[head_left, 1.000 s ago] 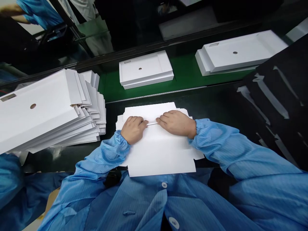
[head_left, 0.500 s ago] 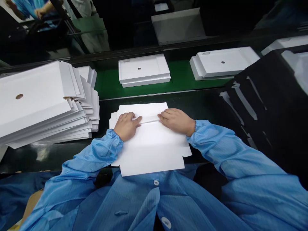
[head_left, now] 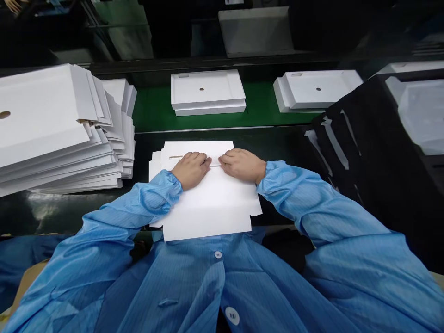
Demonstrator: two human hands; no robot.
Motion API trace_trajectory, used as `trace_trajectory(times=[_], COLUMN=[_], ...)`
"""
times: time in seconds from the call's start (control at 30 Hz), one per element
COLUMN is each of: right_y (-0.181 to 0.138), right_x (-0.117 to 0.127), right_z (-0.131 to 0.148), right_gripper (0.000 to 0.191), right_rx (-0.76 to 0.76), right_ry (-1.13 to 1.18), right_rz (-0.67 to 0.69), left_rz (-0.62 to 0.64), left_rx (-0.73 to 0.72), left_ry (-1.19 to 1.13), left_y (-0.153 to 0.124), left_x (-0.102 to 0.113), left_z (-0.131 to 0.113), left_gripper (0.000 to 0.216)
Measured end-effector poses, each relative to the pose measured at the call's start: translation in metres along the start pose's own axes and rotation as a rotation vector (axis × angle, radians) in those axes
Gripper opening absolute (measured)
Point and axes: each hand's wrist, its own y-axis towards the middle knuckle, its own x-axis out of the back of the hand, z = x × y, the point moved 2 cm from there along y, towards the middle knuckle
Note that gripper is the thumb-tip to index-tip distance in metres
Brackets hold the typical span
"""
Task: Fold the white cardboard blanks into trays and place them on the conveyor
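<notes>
A flat white cardboard blank [head_left: 208, 208] lies on the dark table in front of me, on top of a few more blanks. My left hand [head_left: 190, 169] and my right hand [head_left: 243, 164] rest side by side on its upper part. Both have curled fingers pressing down on a narrow folded strip [head_left: 215, 165] along a crease. Their fingertips almost meet at the middle. Blue sleeves cover both of my arms.
A tall stack of flat white blanks [head_left: 58, 138] with round holes stands at the left. Two folded white boxes [head_left: 207, 92] [head_left: 315, 90] lie on the green conveyor belt [head_left: 152, 111] beyond. Black foam sheets [head_left: 367, 148] are piled at the right.
My hands have drawn closer together along the folded strip, so less of the strip shows between them. The view has tilted and shifted slightly; the box on the right has moved left along the belt.
</notes>
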Motion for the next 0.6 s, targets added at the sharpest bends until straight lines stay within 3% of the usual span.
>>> trace_trajectory(times=[0.37, 0.6], right_y=[-0.008, -0.034], right_x=[0.008, 0.031], right_z=[0.003, -0.011], right_gripper=[0.039, 0.038], right_rx=[0.104, 0.117], right_ry=[-0.076, -0.131], right_rz=[-0.065, 0.009], left_rz=[-0.112, -0.173], left_rx=[-0.127, -0.13], left_ry=[0.07, 0.006], left_y=[-0.001, -0.003], left_x=[-0.002, -0.002], left_z=[-0.001, -0.003], left_gripper=[0.035, 0.033])
